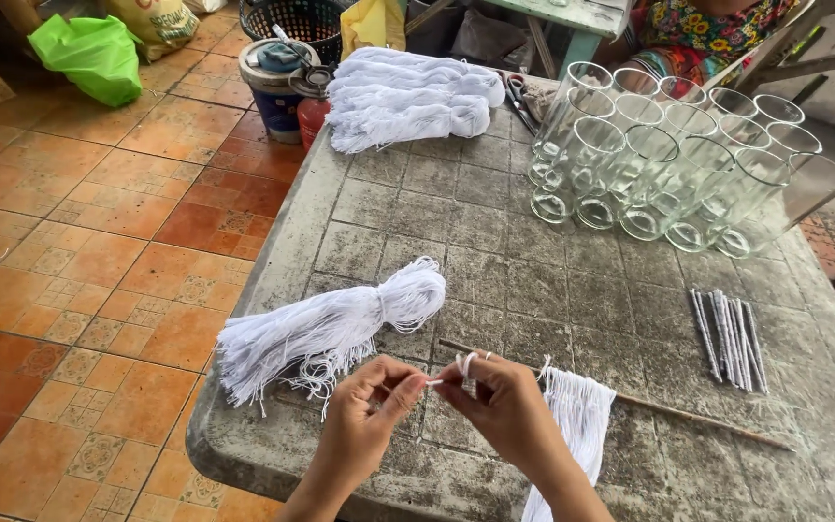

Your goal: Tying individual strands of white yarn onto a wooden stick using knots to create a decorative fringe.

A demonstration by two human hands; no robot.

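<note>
My left hand (pixel 364 411) and my right hand (pixel 502 406) meet above the near edge of the grey table (pixel 495 242), both pinching one short white string (pixel 434 382) between fingertips. The right hand has a loop of string around a finger. Just left of my hands lies a tied bundle of white strings (pixel 326 333). Under my right hand a thin brown stick (pixel 688 418) lies across the table, with several white strings (pixel 577 425) hanging from it over the edge.
A stack of white string bundles (pixel 408 97) lies at the table's far left. Several clear glasses (pixel 669 164) stand at the far right. A small bunch of white-coated sticks (pixel 729 340) lies at right. A bucket, basket and green bag stand on the tiled floor. Another person sits beyond.
</note>
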